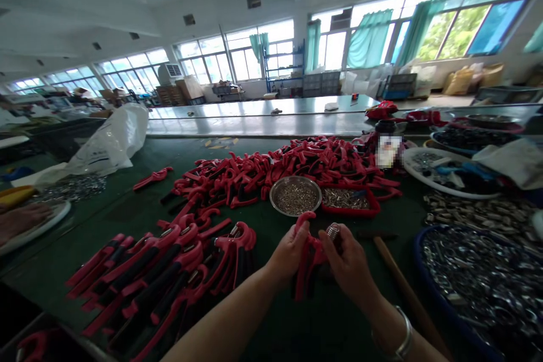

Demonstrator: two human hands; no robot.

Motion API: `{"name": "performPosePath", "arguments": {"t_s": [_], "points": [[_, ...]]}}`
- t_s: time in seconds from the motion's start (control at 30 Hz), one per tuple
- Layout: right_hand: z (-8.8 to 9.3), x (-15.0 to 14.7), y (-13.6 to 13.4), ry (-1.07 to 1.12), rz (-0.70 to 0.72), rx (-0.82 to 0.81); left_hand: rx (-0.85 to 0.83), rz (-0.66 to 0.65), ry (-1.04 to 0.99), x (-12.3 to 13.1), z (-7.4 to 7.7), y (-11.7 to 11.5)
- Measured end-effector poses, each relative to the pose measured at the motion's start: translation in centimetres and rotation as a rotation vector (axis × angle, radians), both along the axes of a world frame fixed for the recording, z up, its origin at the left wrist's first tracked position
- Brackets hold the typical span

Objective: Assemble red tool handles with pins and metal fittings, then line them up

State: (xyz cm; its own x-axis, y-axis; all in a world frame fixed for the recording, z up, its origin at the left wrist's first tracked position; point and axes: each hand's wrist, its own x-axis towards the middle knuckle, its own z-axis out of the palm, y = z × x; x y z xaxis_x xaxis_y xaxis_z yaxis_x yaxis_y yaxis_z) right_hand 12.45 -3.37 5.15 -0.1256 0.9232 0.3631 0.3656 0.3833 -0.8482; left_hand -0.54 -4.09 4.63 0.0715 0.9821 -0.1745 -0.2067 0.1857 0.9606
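My left hand (286, 254) is closed around the upper part of a red and black hand grip exerciser (302, 274), whose hooked end sticks up past my fingers. Between the thumb and fingers of my right hand (352, 266) is a metal coil spring (333, 231), held just right of the exerciser's top. Below my hands, the exerciser's legs point down. To my left lie overlapping rows of similar exercisers (148, 271), some with springs showing. A large heap of red handle parts (254, 172) spreads beyond my hands.
Behind my hands stand a steel bowl (296, 213) of small metal parts and a red tray (373, 210) of pins. A wooden-handled hammer (401, 277) lies at right, beside a blue-rimmed basin (419, 254) of shiny metal parts. Another person's hand (25, 223) rests at far left.
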Motion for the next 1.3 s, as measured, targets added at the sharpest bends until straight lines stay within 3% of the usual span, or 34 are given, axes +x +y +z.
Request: {"name": "performPosePath", "arguments": {"t_s": [0.13, 0.3, 0.43, 0.63, 0.73, 0.8, 0.9, 1.0, 1.2, 1.3], "points": [[-0.5, -0.1, -1.0, -0.055, -0.02, 0.003, 0.133, 0.071, 0.146, -0.2, -0.9, -0.4], [-0.3, -0.5, -1.7, -0.159, -0.07, 0.089, 0.302, 0.114, 0.352, -0.6, -0.6, -1.6], [-0.7, -0.7, -1.8, -0.19, -0.054, 0.121, 0.336, 0.13, 0.458, -0.3, -0.7, -2.2], [-1.3, -0.2, -1.6, -0.277, 0.09, 0.124, 0.228, 0.051, 0.361, -0.5, -1.5, -2.8], [-1.2, -0.1, -1.5, -0.315, 0.215, 0.079, 0.171, -0.06, 0.293, -1.2, -1.2, -2.5], [-1.1, -0.2, -1.6, -0.308, 0.26, 0.054, 0.152, -0.068, 0.282, -1.5, -0.9, -2.1], [-1.4, -0.5, -1.9, -0.296, 0.241, 0.058, 0.178, 0.02, 0.284, -1.4, -0.5, -1.6], [-2.0, -0.5, -2.1, -0.359, 0.207, 0.073, 0.145, 0.002, 0.211, -0.9, -0.8, -1.7], [-2.9, 0.5, -2.2, -0.534, 0.328, -0.144, 0.1, -0.021, 0.157, -0.5, -2.5, -2.7], [-3.0, 0.9, -2.2, -0.446, 0.39, -0.247, 0.084, -0.041, 0.167, -0.3, -3.2, -3.0]]}}
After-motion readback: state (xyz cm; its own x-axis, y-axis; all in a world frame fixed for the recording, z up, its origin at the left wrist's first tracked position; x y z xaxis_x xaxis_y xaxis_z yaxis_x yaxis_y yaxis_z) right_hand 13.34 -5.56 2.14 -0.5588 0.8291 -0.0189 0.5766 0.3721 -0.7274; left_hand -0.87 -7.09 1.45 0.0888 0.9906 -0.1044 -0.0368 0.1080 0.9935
